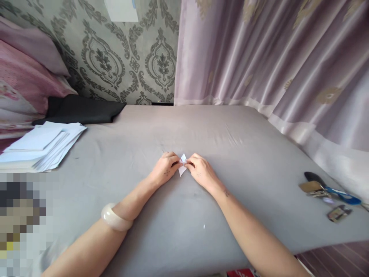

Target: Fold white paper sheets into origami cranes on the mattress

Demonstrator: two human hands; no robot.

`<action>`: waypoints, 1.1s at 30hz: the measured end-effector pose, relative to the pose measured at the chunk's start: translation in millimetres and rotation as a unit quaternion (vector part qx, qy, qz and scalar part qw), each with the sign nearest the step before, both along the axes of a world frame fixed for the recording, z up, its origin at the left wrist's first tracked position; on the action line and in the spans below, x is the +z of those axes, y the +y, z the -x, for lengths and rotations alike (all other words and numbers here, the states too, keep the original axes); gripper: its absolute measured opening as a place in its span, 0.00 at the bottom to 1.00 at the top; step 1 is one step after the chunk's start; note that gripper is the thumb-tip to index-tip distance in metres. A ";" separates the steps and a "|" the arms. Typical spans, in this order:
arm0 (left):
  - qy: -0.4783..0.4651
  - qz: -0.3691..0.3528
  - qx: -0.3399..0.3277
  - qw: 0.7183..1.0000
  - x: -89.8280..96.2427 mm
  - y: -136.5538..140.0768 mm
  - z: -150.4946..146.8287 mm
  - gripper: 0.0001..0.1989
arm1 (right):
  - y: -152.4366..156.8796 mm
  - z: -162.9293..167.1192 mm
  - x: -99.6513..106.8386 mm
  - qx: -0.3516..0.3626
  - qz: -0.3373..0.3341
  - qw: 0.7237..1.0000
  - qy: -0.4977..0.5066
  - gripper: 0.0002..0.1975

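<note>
Head view: left grip (166,168) and right grip (201,170) pinch white paper (182,169), its long axis pointing forward, slightly right.

There are two hands (165,169), one little white paper (182,169) and one bangle (115,219). By the grey sheet's (245,154) left edge are one paper pile (43,147) and one black cloth (83,110).

Matt paper piece (182,171), smooth glossy bangle (115,218), sheeny cloth curtain (230,50), matt, faintly creased cloth cover (184,227).
</note>
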State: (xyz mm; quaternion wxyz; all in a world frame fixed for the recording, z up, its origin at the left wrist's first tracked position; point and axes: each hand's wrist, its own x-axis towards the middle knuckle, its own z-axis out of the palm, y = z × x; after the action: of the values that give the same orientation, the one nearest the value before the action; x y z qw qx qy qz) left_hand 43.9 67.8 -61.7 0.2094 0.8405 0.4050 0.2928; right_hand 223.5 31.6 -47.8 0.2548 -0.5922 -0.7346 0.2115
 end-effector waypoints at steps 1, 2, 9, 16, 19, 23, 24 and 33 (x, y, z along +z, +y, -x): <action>-0.004 -0.005 -0.003 1.000 -0.8 0.3 -0.6 0.09 | -0.1 0.0 -0.6 0.000 -0.005 1.000 0.004 0.07; -0.009 -0.008 -0.005 1.000 -1.2 0.6 -1.3 0.09 | -0.1 -0.2 -1.3 0.000 -0.009 1.000 0.010 0.07; -0.091 0.092 0.033 0.991 11.7 -3.0 -5.2 0.13 | 0.5 -3.3 -1.3 -0.007 -0.007 0.993 0.117 0.06; -0.287 0.229 0.072 0.927 47.0 -34.1 -9.6 0.14 | -16.6 2.8 30.5 -0.025 0.042 0.946 0.321 0.11; -0.331 0.207 0.076 0.918 55.8 -44.5 -13.3 0.10 | -26.2 6.1 47.2 -0.035 0.031 0.943 0.331 0.11; -0.340 0.138 0.089 0.926 60.5 -52.5 -16.9 0.10 | -34.7 6.2 60.7 -0.037 -0.031 0.947 0.319 0.09; -0.334 0.109 0.096 0.931 60.5 -53.9 -17.3 0.10 | -36.5 5.8 62.9 -0.040 -0.049 0.950 0.307 0.08; -0.152 -0.189 0.137 0.960 53.1 -58.9 -14.0 0.07 | -45.9 9.3 68.6 -0.013 -0.086 0.963 0.257 0.04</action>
State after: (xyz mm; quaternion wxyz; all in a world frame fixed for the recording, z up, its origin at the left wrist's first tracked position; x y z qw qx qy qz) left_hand 57.9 8.9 -8.6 0.0636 0.7471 0.4165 0.5141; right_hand 214.2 -14.3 20.9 0.4874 -0.5032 -0.6522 0.2894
